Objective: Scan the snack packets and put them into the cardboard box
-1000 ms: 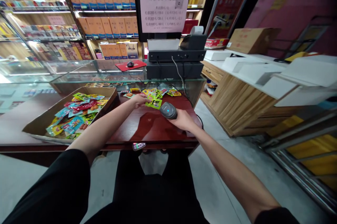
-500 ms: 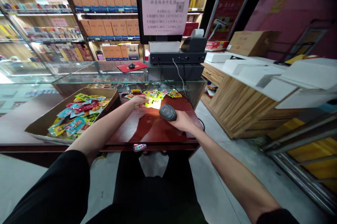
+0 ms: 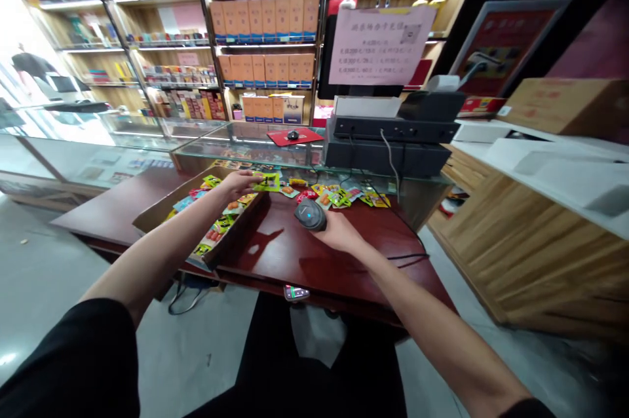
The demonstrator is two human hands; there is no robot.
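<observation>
My left hand (image 3: 240, 185) pinches a yellow-green snack packet (image 3: 266, 182) by its left end, above the right rim of a cardboard box (image 3: 255, 218). Inside that box lies a pile of small colourful snack packets (image 3: 216, 232), partly covered by my left forearm. My right hand (image 3: 339, 231) is closed around a dark barcode scanner (image 3: 310, 215), held over the red-brown table with its head towards the left. More loose snack packets (image 3: 339, 196) lie along the back of the table, beyond the scanner.
A glass counter (image 3: 236, 143) borders the table's back, carrying a mouse (image 3: 293, 135) on a red mat and a black cash-register unit (image 3: 388, 156). A cable (image 3: 405, 257) crosses the table's right side. A phone (image 3: 296, 292) sits at the front edge. Wooden cabinets (image 3: 486, 241) stand right.
My left hand has carried the yellow-green packet left, away from the scanner and over to the box. The bright light on the packet is gone. The camera view has turned left.
</observation>
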